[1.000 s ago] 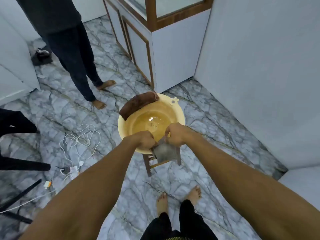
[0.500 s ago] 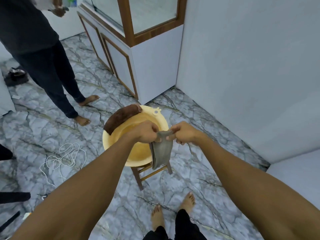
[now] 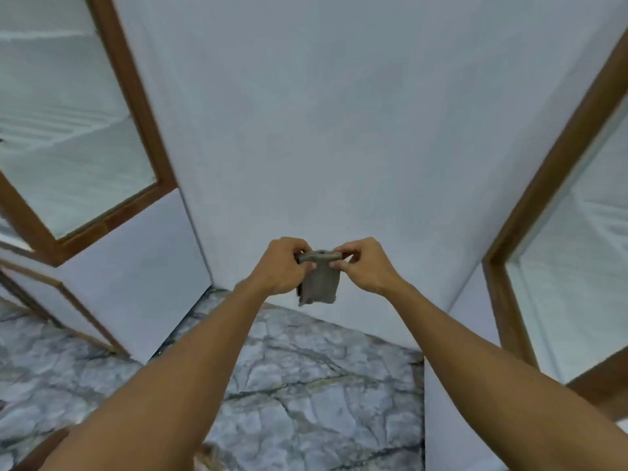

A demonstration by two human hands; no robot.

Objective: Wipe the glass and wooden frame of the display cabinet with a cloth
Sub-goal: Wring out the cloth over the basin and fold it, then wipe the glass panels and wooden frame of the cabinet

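In front of the wall (image 3: pixel 339 113), I'm pinching the cloth (image 3: pixel 321 283) with left hand (image 3: pixel 282 266) and right hand (image 3: pixel 365 266); glass (image 3: pixel 68 147) and wooden frame (image 3: pixel 136 107) left of it untouched, wiping likely pending.

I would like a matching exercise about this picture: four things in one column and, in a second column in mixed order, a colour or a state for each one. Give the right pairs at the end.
Things
1. cloth
2. wooden frame
3. floor
4. wall

Descriptions
A. plain and pale
B. grey, hanging down, pinched at its top by the left hand and the right hand
C. brown, around the glass
D. grey marble with dark veins

Pairs: 1-B; 2-C; 3-D; 4-A
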